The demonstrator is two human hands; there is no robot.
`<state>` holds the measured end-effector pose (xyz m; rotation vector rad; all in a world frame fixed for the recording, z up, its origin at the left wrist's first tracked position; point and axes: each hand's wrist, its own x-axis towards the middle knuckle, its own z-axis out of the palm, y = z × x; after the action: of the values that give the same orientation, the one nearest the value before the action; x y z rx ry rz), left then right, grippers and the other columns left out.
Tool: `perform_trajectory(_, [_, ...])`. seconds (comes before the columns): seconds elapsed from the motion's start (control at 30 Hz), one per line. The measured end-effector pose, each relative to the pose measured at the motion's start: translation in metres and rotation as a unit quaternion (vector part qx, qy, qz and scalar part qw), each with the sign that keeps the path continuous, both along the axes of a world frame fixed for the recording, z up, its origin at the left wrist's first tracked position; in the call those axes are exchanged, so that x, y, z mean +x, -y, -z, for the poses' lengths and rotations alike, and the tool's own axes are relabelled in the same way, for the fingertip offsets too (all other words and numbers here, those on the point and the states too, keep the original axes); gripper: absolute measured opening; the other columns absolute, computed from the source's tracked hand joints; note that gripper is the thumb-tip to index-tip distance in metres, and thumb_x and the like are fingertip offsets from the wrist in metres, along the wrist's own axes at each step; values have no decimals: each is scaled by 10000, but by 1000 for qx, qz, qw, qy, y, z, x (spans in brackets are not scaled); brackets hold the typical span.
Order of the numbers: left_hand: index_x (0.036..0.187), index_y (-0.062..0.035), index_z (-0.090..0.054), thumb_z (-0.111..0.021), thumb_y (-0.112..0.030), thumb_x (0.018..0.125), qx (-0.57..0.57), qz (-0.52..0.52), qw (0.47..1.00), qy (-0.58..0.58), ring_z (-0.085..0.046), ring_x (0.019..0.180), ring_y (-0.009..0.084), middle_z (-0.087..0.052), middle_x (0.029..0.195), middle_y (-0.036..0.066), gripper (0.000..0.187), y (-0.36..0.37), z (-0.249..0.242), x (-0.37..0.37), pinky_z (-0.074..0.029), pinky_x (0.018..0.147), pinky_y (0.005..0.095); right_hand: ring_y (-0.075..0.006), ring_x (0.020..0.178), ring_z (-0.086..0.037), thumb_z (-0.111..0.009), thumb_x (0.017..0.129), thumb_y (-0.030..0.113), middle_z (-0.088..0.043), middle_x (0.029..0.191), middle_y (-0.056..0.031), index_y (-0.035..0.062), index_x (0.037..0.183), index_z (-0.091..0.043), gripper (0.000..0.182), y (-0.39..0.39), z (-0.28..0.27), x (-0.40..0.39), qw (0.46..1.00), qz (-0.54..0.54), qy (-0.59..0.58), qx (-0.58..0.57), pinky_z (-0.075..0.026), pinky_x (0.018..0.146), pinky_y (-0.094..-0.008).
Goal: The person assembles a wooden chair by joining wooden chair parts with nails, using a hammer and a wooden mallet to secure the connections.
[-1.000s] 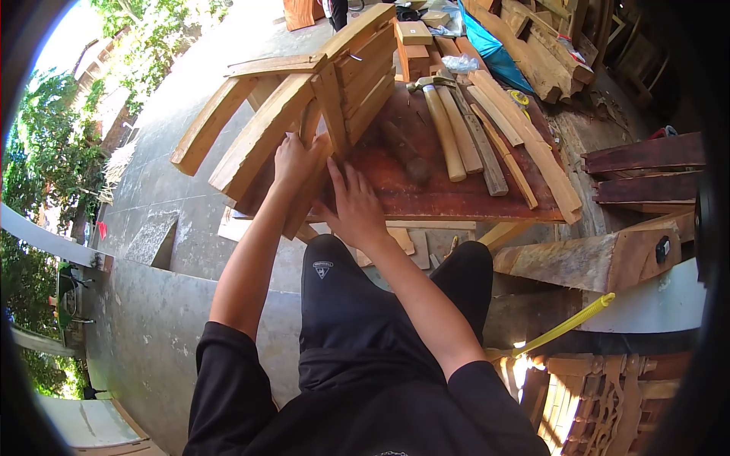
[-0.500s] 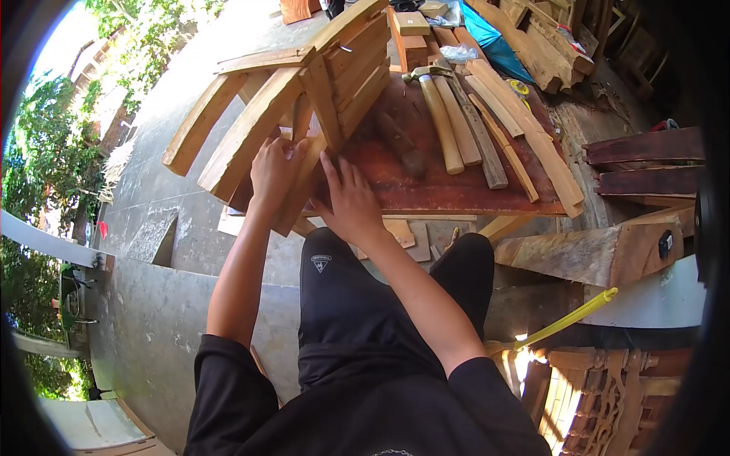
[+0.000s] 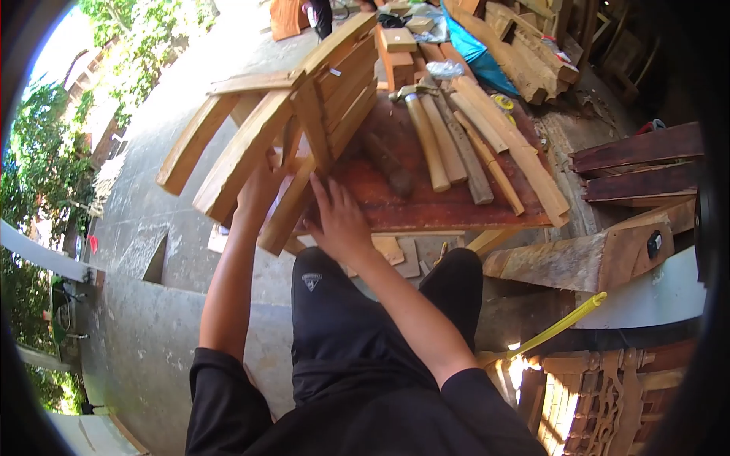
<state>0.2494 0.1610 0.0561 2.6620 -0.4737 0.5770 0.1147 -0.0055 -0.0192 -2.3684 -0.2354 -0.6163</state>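
Note:
A wooden frame (image 3: 247, 152) with curved legs and slats rests tilted on the left part of a reddish-brown work table (image 3: 456, 216). My left hand (image 3: 261, 182) reaches in among its legs, its fingers largely hidden behind the wood. My right hand (image 3: 340, 220) lies against the lower wooden piece (image 3: 289, 205) of the frame, fingers spread, at the table's front edge. Right of the frame, a hammer (image 3: 427, 144) lies beside several wooden strips (image 3: 471, 159). A dark mallet-like tool (image 3: 391, 171) is between the frame and the hammer.
A yellow tape roll (image 3: 503, 102) sits at the table's back right. Stacked timber (image 3: 525, 45) and a blue sheet (image 3: 475, 49) are behind. Dark red boards (image 3: 639, 167) and a thick wooden beam (image 3: 578, 254) stand at right. A person's dark-clothed leg (image 3: 322, 17) shows at the top.
My left hand has slipped deeper behind the frame's leg. My right hand stays by the lower piece. The view has shifted slightly, and a person's leg shows more at the top.

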Motion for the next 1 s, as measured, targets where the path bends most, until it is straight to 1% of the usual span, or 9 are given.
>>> perform_trajectory(0.03, [1346, -46, -622, -786, -224, 883, -60, 38, 993, -95, -745, 1079, 364, -735, 1198, 206, 522, -1, -4, 0, -575, 913, 466, -499, 1424, -449, -806, 896, 303, -427, 1556, -316, 99, 1714, -175, 1053, 0, -2, 1, 1000, 0, 1, 1, -380, 1224, -536])
perform_trajectory(0.13, [1420, -23, -595, -774, -149, 886, -177, 145, 963, -140, -741, 1088, 361, -723, 1243, 210, 576, -14, 22, 31, -575, 952, 461, -501, 1425, -448, -801, 897, 290, -423, 1559, -319, 105, 1718, -166, 1054, -1, -5, -1, 1000, 0, -9, 0, -383, 1222, -538])
perform_trajectory(0.17, [1496, -13, -547, -779, -108, 888, -109, 172, 967, -151, -726, 1133, 348, -703, 1293, 218, 657, -24, 33, 55, -566, 1001, 458, -504, 1423, -452, -787, 908, 295, -422, 1563, -317, 111, 1721, -159, 1044, 0, -6, -1, 1000, 0, -5, 2, -388, 1219, -541])
perform_trajectory(0.27, [1466, -14, -592, -818, -131, 880, -19, 240, 968, -72, -706, 1182, 330, -713, 1288, 193, 639, -26, 12, 56, -552, 1031, 441, -507, 1425, -454, -774, 921, 311, -418, 1568, -317, 117, 1723, -151, 1033, -1, -5, -1, 1000, 3, -2, -7, -389, 1219, -543])
perform_trajectory(0.37, [1410, -17, -651, -866, -171, 860, 28, 218, 964, -149, -687, 1212, 310, -719, 1292, 165, 611, -21, -20, 56, -541, 1059, 435, -509, 1431, -452, -767, 929, 322, -413, 1572, -319, 115, 1723, -140, 1032, 0, -7, -2, 1000, 1, -18, -11, -390, 1222, -542])
perform_trajectory(0.53, [1374, -26, -675, -873, -137, 863, -15, 224, 952, -207, -695, 1205, 273, -726, 1284, 141, 559, -54, 23, 106, -560, 1033, 435, -501, 1434, -448, -745, 949, 332, -410, 1578, -308, 124, 1716, -162, 986, -4, -4, -2, 1000, 8, -14, -15, -406, 1202, -548])
perform_trajectory(0.67, [1352, -22, -666, -865, -65, 865, -209, 282, 884, -310, -714, 1177, 265, -740, 1248, 137, 528, -24, -6, 78, -587, 1013, 421, -507, 1427, -457, -746, 950, 336, -419, 1568, -321, 122, 1717, -161, 988, -1, -5, 0, 1000, 7, 2, -19, -413, 1195, -552])
perform_trajectory(0.87, [1345, -20, -650, -864, -19, 856, -146, 310, 904, -255, -723, 1154, 269, -743, 1228, 139, 534, -30, -4, 78, -600, 1016, 412, -501, 1422, -462, -749, 950, 349, -418, 1577, -301, 141, 1722, -153, 997, -2, -6, 0, 1000, 15, -10, -23, -425, 1184, -554])
perform_trajectory(1.0, [1389, -24, -634, -870, -42, 859, -99, 268, 931, -229, -722, 1155, 280, -739, 1238, 137, 581, -37, 6, 84, -596, 1012, 422, -499, 1413, -469, -749, 950, 356, -424, 1576, -290, 153, 1723, -149, 999, 0, -6, 0, 999, 14, -11, -27, -428, 1180, -548])
